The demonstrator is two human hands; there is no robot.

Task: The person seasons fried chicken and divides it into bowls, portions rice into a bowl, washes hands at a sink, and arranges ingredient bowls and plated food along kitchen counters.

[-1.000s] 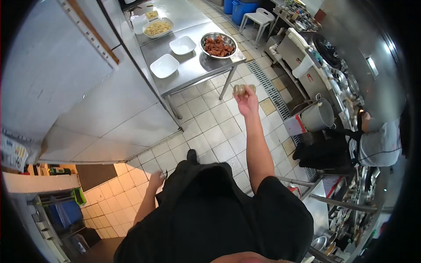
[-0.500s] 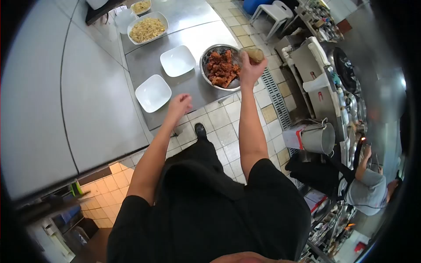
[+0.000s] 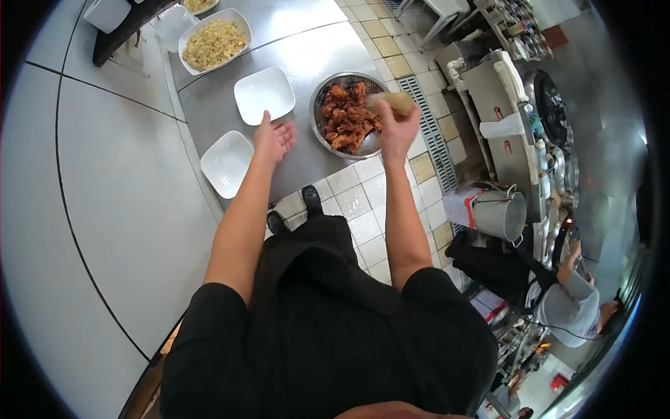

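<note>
A metal colander (image 3: 315, 128) of dark red-brown fried chicken pieces (image 3: 346, 117) sits at the right edge of the steel counter. Over its right side, my right hand (image 3: 399, 140) grips a small tan container (image 3: 396, 103), tipped sideways and blurred at its left end; its exact kind is hard to make out. My left hand (image 3: 275, 140) is open, fingers spread and empty, just below a white square bowl (image 3: 264, 94). To the lower left, a second white bowl (image 3: 227, 166) lies partly behind my left wrist. Both bowls hold nothing.
A white dish of fried rice (image 3: 215, 43) stands farther back on the steel counter (image 3: 307, 24). Right of the tiled floor are a large metal pot (image 3: 499, 216) and a cooking line, where another person in a grey shirt (image 3: 569, 311) works.
My left hand has moved up and left toward the white bowls, and its fingers have spread. My right hand has brought the container slightly left and lower over the colander. The view has shifted.
</note>
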